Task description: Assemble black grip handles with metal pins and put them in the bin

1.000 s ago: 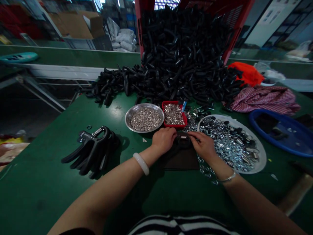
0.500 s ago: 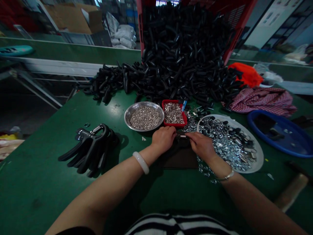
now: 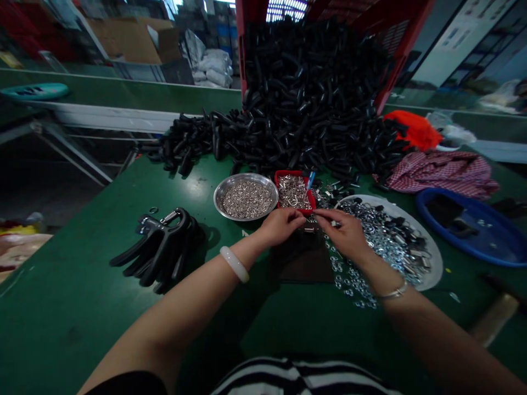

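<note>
My left hand (image 3: 281,226) and my right hand (image 3: 341,233) hang close together over a dark pad (image 3: 307,263) on the green table. Their fingertips are pinched, and anything in them is too small to tell. A small metal spring part (image 3: 309,230) lies just below and between them on a dark object. My left fingertips are nearest the red tray of metal clips (image 3: 293,192). My right hand is next to a white plate of steel washers and black pieces (image 3: 385,241), with loose washers (image 3: 349,280) spilled under that wrist.
A steel bowl of small rings (image 3: 246,198) stands left of the tray. Black hand grips (image 3: 158,252) lie further left, near the table's edge. A heap of black handles (image 3: 284,137) spills from a red crate (image 3: 405,27). A checked cloth (image 3: 442,173) and blue basin (image 3: 465,227) lie right.
Both hands have lifted slightly from the small metal part and moved up the picture, toward the red tray. The whole view has shifted slightly with my head.
</note>
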The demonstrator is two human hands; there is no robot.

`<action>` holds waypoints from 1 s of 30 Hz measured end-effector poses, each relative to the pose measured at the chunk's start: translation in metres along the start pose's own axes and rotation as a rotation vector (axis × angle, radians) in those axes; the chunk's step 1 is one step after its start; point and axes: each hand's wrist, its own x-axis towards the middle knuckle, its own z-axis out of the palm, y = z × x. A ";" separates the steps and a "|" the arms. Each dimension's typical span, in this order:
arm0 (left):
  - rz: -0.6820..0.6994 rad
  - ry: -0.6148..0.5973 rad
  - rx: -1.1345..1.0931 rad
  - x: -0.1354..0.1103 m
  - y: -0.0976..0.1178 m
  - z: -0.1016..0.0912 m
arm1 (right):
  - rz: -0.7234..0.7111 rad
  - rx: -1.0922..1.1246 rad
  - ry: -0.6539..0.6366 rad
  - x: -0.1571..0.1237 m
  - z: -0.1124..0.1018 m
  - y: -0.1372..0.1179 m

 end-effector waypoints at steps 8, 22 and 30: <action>-0.270 -0.139 -0.633 -0.004 0.006 -0.004 | 0.036 0.318 0.058 0.004 0.018 -0.020; -0.137 0.045 -0.331 -0.008 -0.011 -0.007 | 0.021 -0.084 -0.077 -0.016 0.024 -0.011; -0.082 0.132 -0.136 -0.014 -0.029 -0.005 | -0.059 -0.404 -0.131 -0.028 0.034 -0.006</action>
